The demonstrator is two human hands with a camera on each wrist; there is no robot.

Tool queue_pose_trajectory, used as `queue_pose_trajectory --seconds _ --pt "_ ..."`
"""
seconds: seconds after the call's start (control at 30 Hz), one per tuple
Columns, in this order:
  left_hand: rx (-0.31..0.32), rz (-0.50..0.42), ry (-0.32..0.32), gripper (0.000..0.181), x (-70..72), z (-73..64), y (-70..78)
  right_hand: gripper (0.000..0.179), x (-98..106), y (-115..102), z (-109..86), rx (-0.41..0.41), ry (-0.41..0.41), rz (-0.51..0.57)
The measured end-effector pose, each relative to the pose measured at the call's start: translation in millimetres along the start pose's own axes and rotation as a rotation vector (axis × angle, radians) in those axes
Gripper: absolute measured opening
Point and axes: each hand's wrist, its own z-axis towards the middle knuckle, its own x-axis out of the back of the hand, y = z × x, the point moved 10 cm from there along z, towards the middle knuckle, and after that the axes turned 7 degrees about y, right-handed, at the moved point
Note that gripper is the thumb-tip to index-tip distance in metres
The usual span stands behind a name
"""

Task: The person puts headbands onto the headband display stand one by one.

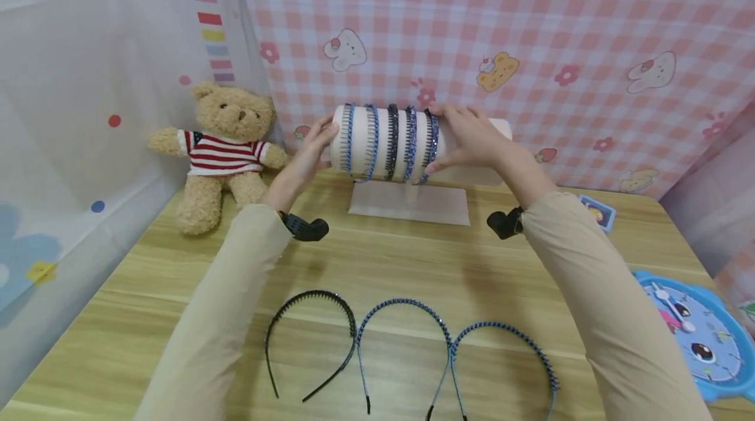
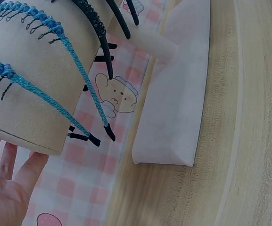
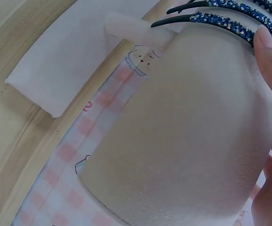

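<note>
A white padded roll on a stand (image 1: 383,139) carries several toothed headbands side by side. In the head view two are blue cord, one is black, and two sparkle blue on the right. My right hand (image 1: 472,136) spans the rightmost sparkly headband (image 1: 434,139), index finger at its top and thumb at its front. In the right wrist view the thumb (image 3: 270,61) lies against its glittery edge; the other fingers are partly hidden behind the roll. At the roll's left end, my left hand (image 1: 307,155) rests with extended fingers, seen beside the end in the left wrist view.
Three headbands lie in a row on the wooden table: a black one (image 1: 312,295), a blue one (image 1: 404,301) and another blue one (image 1: 501,326). A teddy bear (image 1: 227,145) sits left. A blue clock toy (image 1: 708,342) and small card (image 1: 598,212) lie right.
</note>
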Motion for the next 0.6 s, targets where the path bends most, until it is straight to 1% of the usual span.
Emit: queue_pose_trajectory --seconds 0.2,0.27,0.33,0.5,0.6 --pt "-0.001 0.008 -0.007 0.057 -3.0 -2.1 0.6 0.109 -2 -2 -6.2 -0.005 -0.005 -0.026" --pt "-0.001 0.008 -0.011 0.057 -3.5 -2.4 0.3 0.109 -3 -2 -10.1 -0.002 0.007 -0.050" --pt "0.000 0.007 -0.014 0.058 -3.7 -2.1 0.1 0.112 -1 0 -15.4 -0.015 0.034 -0.046" --pt "0.007 0.002 -0.013 0.058 -3.1 -0.9 0.4 0.116 5 17 -39.2 -0.082 0.096 0.014" --pt "0.010 0.006 -0.012 0.058 -2.3 -1.1 0.9 0.116 5 33 -58.4 -0.112 0.108 0.009"
